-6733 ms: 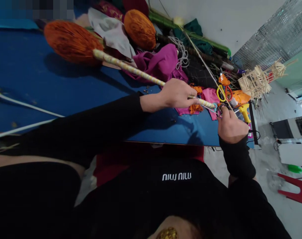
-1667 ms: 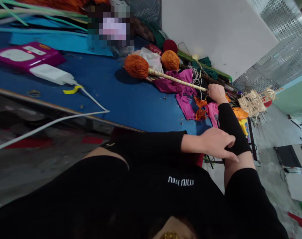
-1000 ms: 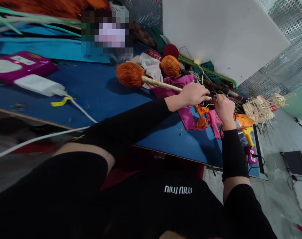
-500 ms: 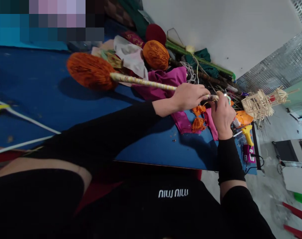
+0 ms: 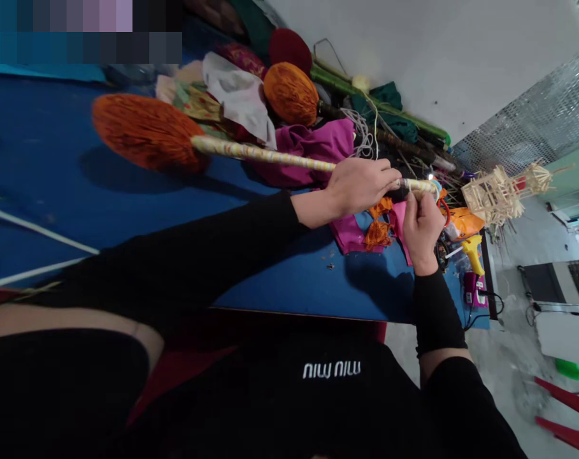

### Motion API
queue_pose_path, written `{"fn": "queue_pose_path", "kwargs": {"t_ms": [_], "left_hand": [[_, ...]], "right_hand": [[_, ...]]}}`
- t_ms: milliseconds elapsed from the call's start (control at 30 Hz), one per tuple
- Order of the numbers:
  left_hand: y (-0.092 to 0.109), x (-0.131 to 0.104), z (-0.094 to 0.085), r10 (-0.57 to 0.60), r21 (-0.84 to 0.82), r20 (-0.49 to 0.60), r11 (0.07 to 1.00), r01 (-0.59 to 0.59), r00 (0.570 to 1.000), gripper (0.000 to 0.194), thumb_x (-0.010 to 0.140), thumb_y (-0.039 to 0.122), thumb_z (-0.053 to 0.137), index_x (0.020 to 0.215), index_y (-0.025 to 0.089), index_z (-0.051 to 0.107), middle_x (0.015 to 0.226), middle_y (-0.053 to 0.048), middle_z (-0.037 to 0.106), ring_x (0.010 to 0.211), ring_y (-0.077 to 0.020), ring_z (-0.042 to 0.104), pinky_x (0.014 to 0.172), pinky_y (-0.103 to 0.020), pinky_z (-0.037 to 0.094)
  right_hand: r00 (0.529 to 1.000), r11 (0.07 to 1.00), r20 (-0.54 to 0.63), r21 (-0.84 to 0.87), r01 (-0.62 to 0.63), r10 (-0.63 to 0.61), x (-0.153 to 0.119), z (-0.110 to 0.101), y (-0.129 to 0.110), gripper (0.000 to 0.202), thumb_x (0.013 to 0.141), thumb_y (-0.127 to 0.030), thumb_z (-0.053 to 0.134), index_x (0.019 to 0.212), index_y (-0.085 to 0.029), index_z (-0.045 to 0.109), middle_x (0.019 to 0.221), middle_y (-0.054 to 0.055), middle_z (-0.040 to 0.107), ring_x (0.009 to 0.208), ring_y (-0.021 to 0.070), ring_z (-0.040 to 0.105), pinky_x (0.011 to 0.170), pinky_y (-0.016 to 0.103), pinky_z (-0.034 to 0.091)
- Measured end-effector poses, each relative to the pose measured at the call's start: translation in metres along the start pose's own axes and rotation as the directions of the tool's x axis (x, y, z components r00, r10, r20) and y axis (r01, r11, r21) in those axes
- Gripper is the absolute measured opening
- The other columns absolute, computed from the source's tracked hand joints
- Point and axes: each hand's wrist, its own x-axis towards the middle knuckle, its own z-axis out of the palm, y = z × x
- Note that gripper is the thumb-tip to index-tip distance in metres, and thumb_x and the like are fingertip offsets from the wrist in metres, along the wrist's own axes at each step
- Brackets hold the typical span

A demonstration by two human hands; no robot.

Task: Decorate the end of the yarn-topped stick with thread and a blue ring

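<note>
A long stick (image 5: 270, 156), wrapped in a pale yellow patterned strip, lies across my view. At its left end is a bulky orange-brown head (image 5: 146, 132) that looks like gathered yarn or cloth. My left hand (image 5: 358, 188) is closed around the stick toward its right end. Just below the stick's right tip, my right hand (image 5: 423, 226) is closed in a pinch. A thin pale strand (image 5: 410, 190) runs from the stick into its fingers; what else they hold is hidden. Beneath the hands lie magenta cloth (image 5: 349, 233) and small orange tufts (image 5: 379, 234).
A second orange head (image 5: 290, 93), a dark red ball (image 5: 290, 51), white cloth (image 5: 239, 89) and green sticks (image 5: 379, 105) are heaped along the wall. At right are a yellow glue gun (image 5: 473, 254), a pink power strip (image 5: 475, 290) and a wooden-stick model (image 5: 494, 194). The blue table (image 5: 289, 280) has its edge near me.
My right hand has dropped slightly below the stick, baring its right end and the pale strand. The stick's orange head appears farther left as the view shifts. My left hand keeps its grip.
</note>
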Motion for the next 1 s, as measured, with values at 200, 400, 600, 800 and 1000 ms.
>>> {"fn": "queue_pose_path", "kwargs": {"t_ms": [200, 400, 600, 800, 1000], "left_hand": [[0.001, -0.005, 0.005, 0.051, 0.021, -0.058, 0.999, -0.050, 0.997, 0.039, 0.106, 0.032, 0.041, 0.100, 0.018, 0.076, 0.085, -0.007, 0.072, 0.065, -0.0181, 0.061, 0.053, -0.034, 0.021], [-0.003, -0.004, 0.000, 0.057, 0.008, -0.055, 0.998, -0.056, 0.997, 0.043, 0.106, 0.036, 0.039, 0.105, 0.019, 0.078, 0.086, -0.007, 0.075, 0.067, -0.0188, 0.065, 0.053, -0.033, 0.021], [-0.003, 0.001, -0.012, -0.046, -0.127, 0.052, 0.991, 0.052, 0.998, 0.041, 0.102, 0.041, 0.043, 0.109, 0.021, 0.079, 0.100, -0.005, 0.081, 0.082, -0.0217, 0.072, 0.059, -0.031, 0.030], [-0.005, 0.006, -0.021, -0.099, -0.271, 0.204, 0.950, 0.154, 0.974, 0.039, 0.096, 0.049, 0.051, 0.101, 0.025, 0.082, 0.085, -0.002, 0.079, 0.077, -0.0185, 0.068, 0.063, -0.030, 0.033], [0.005, 0.001, -0.018, -0.223, -0.210, 0.128, 0.946, 0.246, 0.966, 0.044, 0.091, 0.060, 0.057, 0.091, 0.025, 0.084, 0.078, -0.004, 0.077, 0.076, -0.0212, 0.067, 0.065, -0.031, 0.036]], "right_hand": [[0.995, 0.970, -0.064, 0.228, 0.088, -0.075, -0.006, 0.002, -0.005, 0.032, 0.106, -0.040, 0.044, 0.085, -0.021, 0.059, 0.071, -0.003, 0.060, 0.063, 0.0094, 0.051, 0.065, 0.026, 0.041], [0.992, 0.959, -0.082, 0.260, 0.115, -0.096, -0.011, 0.004, -0.008, 0.033, 0.106, -0.040, 0.043, 0.087, -0.020, 0.062, 0.070, -0.002, 0.059, 0.063, 0.0097, 0.052, 0.064, 0.026, 0.044], [0.997, 0.949, -0.079, 0.315, 0.022, 0.003, -0.021, 0.017, -0.001, 0.033, 0.106, -0.042, 0.044, 0.092, -0.020, 0.064, 0.076, 0.000, 0.061, 0.069, 0.0113, 0.055, 0.069, 0.029, 0.048], [0.983, 0.895, -0.109, 0.438, -0.089, 0.151, -0.022, 0.036, 0.001, 0.037, 0.102, -0.046, 0.047, 0.073, -0.023, 0.049, 0.067, -0.003, 0.050, 0.065, 0.0108, 0.047, 0.065, 0.029, 0.046], [0.979, 0.884, -0.136, 0.461, -0.074, 0.153, -0.024, 0.051, 0.001, 0.041, 0.103, -0.046, 0.043, 0.068, -0.025, 0.040, 0.061, -0.004, 0.041, 0.059, 0.0102, 0.040, 0.059, 0.027, 0.039]]}}
